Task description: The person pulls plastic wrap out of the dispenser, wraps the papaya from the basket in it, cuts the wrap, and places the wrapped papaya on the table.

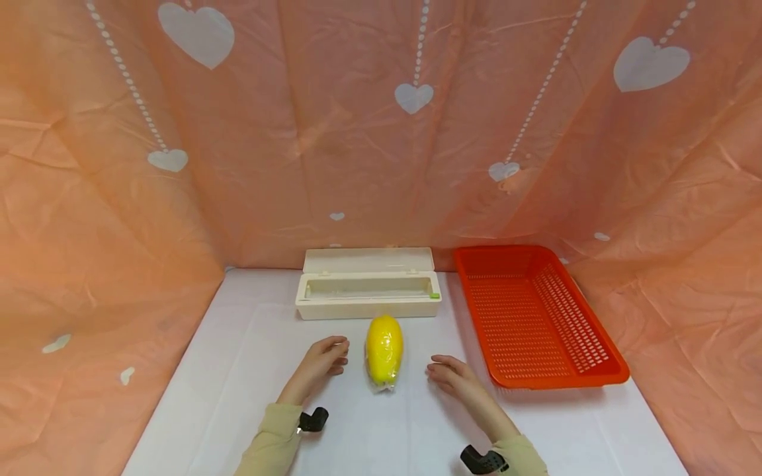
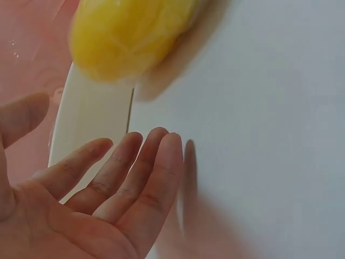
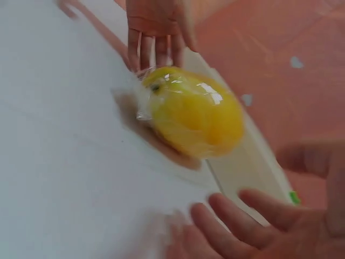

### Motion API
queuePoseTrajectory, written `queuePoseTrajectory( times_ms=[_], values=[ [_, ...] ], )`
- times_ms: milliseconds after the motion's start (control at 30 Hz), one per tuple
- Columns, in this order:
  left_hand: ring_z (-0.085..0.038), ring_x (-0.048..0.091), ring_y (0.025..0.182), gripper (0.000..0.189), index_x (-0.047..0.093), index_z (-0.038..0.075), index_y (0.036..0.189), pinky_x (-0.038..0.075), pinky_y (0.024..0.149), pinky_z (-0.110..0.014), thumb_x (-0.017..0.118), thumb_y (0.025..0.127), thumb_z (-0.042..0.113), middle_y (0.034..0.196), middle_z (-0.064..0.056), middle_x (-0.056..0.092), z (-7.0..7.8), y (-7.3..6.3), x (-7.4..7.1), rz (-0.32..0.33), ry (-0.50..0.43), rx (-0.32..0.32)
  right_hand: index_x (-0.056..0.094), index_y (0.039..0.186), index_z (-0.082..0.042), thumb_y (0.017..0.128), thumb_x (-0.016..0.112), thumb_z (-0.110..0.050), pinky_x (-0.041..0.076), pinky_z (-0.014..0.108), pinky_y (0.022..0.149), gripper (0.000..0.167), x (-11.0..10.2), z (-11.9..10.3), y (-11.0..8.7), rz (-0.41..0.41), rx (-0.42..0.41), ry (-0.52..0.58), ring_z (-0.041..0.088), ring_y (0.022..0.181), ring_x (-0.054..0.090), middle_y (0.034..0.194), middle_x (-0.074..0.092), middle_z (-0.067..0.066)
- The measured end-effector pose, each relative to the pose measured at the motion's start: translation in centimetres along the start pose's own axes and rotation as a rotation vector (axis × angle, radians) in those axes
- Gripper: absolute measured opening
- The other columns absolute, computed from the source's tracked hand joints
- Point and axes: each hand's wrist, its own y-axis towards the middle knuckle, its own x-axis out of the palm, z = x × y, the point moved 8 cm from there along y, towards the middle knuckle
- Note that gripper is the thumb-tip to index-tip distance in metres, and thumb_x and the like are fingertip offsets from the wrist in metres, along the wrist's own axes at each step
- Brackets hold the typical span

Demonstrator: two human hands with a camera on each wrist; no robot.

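Observation:
A yellow oblong fruit (image 1: pixel 384 350) in clear plastic wrap lies on the white table between my two hands. In the right wrist view, the gathered end of its wrap and a small dark spot on the fruit (image 3: pixel 197 116) show. My left hand (image 1: pixel 319 365) is just left of the fruit, palm turned toward it. The fingers (image 2: pixel 171 162) are spread and relaxed, apart from the fruit. To the right, my right hand (image 1: pixel 455 378) faces the fruit with loosely bent fingers and holds nothing. Directly behind the fruit stands a long cream box (image 1: pixel 369 309) with its lid raised.
A small green piece (image 1: pixel 435 295) sits at the cream box's right end. An orange-red perforated plastic basket (image 1: pixel 494 330) stands at the right. Behind and beside the table (image 1: pixel 238 370) hangs a peach curtain (image 1: pixel 357 165) printed with white hearts.

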Motion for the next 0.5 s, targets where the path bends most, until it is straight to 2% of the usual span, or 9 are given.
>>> queuePoseTrajectory(
  times_ms=[133, 267, 367, 433, 500],
  values=[
    [-0.030, 0.064, 0.089, 0.043, 0.054, -0.008, 0.126, 0.056, 0.075, -0.040, 0.060, 0.095, 0.022, 0.110, -0.022, 0.062, 0.6, 0.1, -1.8, 0.034, 0.045, 0.017, 0.043, 0.134, 0.012, 0.098, 0.054, -0.021, 0.042, 0.044, 0.100, 0.050, 0.3, -0.9, -2.6, -0.139, -0.006, -0.108, 0.035, 0.118, 0.052, 0.129, 0.053, 0.026],
    [-0.036, 0.062, 0.095, 0.047, 0.051, -0.009, 0.129, 0.055, 0.078, -0.043, 0.060, 0.096, 0.023, 0.114, -0.025, 0.059, 2.6, 0.1, -4.5, 0.072, 0.156, 0.061, 0.044, 0.137, 0.007, 0.100, 0.050, -0.021, 0.041, 0.033, 0.101, 0.046, 0.0, -3.0, -4.4, -0.241, -0.088, -0.212, 0.037, 0.123, 0.047, 0.134, 0.050, 0.025],
    [-0.040, 0.059, 0.101, 0.050, 0.049, -0.009, 0.131, 0.054, 0.081, -0.045, 0.058, 0.096, 0.025, 0.116, -0.027, 0.058, 4.8, -0.2, -6.9, 0.116, 0.315, 0.120, 0.042, 0.138, 0.004, 0.101, 0.048, -0.016, 0.039, 0.022, 0.098, 0.043, -1.0, -5.5, -5.2, -0.270, -0.199, -0.264, 0.031, 0.124, 0.049, 0.136, 0.048, 0.025],
    [-0.041, 0.057, 0.104, 0.051, 0.048, -0.009, 0.132, 0.051, 0.085, -0.048, 0.057, 0.097, 0.028, 0.118, -0.028, 0.057, 6.3, -0.4, -8.6, 0.153, 0.431, 0.162, 0.040, 0.139, 0.005, 0.102, 0.046, -0.013, 0.040, 0.019, 0.097, 0.042, -1.9, -7.3, -5.4, -0.273, -0.274, -0.283, 0.023, 0.123, 0.051, 0.137, 0.046, 0.026],
    [-0.044, 0.056, 0.107, 0.053, 0.047, -0.009, 0.133, 0.049, 0.087, -0.051, 0.056, 0.097, 0.030, 0.121, -0.030, 0.055, 7.8, -0.5, -9.9, 0.182, 0.524, 0.200, 0.040, 0.138, 0.006, 0.101, 0.046, -0.010, 0.042, 0.020, 0.095, 0.041, -3.2, -9.2, -5.5, -0.242, -0.329, -0.312, 0.017, 0.121, 0.052, 0.136, 0.046, 0.026]
  ],
)
